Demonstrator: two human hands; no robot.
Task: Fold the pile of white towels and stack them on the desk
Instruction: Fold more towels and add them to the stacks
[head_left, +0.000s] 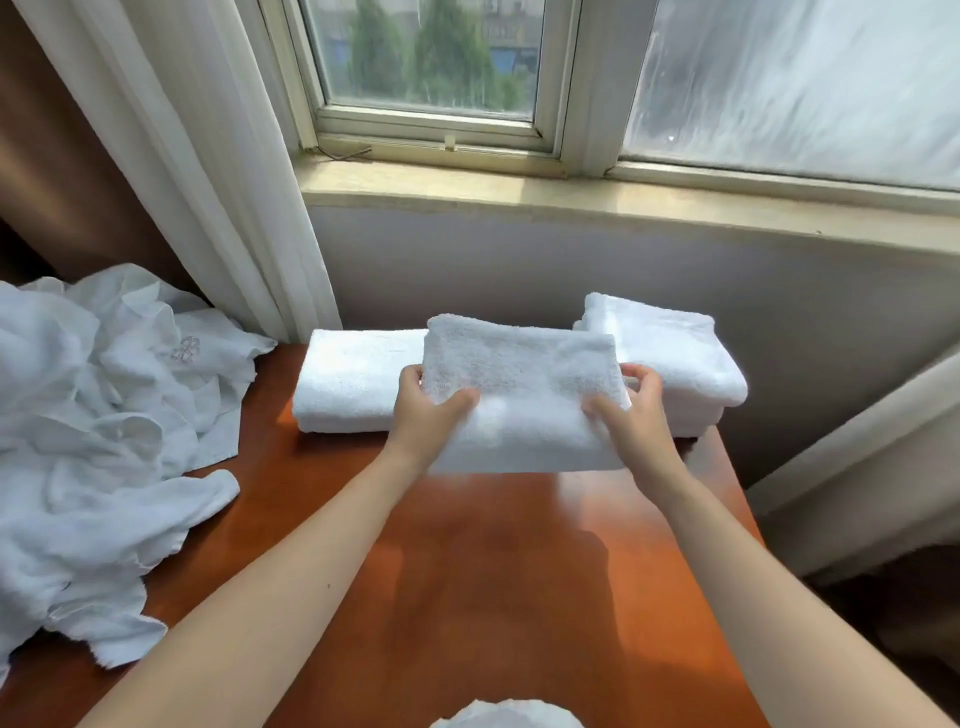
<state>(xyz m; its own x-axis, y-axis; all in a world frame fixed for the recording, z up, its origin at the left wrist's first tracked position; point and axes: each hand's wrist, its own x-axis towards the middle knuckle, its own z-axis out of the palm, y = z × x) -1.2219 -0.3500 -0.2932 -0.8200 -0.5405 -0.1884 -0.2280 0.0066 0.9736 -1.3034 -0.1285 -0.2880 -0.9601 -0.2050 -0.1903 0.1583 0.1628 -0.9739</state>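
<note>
I hold a folded white towel above the far part of the wooden desk. My left hand grips its left end and my right hand grips its right end, thumbs on top. Behind it, one folded towel lies at the far left by the wall. A stack of folded towels stands at the far right, partly hidden by the held towel. A heap of unfolded white towels covers the desk's left side.
A wall and window sill rise right behind the desk. A white curtain hangs at the back left. Another bit of white cloth shows at the bottom edge. A pale padded seat stands to the right of the desk.
</note>
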